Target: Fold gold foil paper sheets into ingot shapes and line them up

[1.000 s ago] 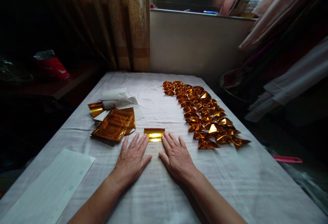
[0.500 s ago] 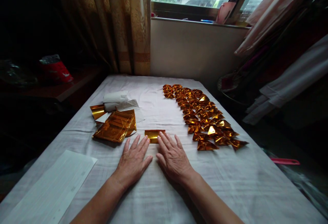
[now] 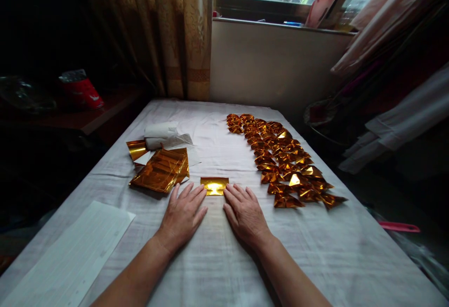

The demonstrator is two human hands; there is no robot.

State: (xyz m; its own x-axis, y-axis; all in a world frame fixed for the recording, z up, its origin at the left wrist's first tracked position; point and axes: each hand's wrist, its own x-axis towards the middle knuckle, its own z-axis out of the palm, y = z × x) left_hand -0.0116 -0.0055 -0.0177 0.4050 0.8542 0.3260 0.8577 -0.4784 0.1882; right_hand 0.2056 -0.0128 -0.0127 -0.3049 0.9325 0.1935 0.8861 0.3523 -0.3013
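Observation:
A small folded sheet of gold foil paper (image 3: 214, 185) lies flat on the white-clothed table, bright with reflected light. At its left end rest the fingertips of my left hand (image 3: 182, 215), palm down with the fingers stretched out. My right hand (image 3: 247, 213) lies flat too, its fingertips at the sheet's right end. Further right, rows of folded gold paper pieces (image 3: 280, 157) with pointed ends cover part of the cloth. A stack of gold foil sheets (image 3: 161, 171) in clear wrap sits left of my hands.
Behind the stack lies a white roll of paper (image 3: 161, 130). A long pale sheet (image 3: 73, 255) is at the front left of the tablecloth (image 3: 336, 260). Left of the table, a red packet (image 3: 82, 92) stands on a dark surface. Hanging clothes (image 3: 414, 115) are on the right.
My right hand has slid to the right along the gold sheet, so my hands are further apart and more of its surface shows. The camera view has shifted slightly.

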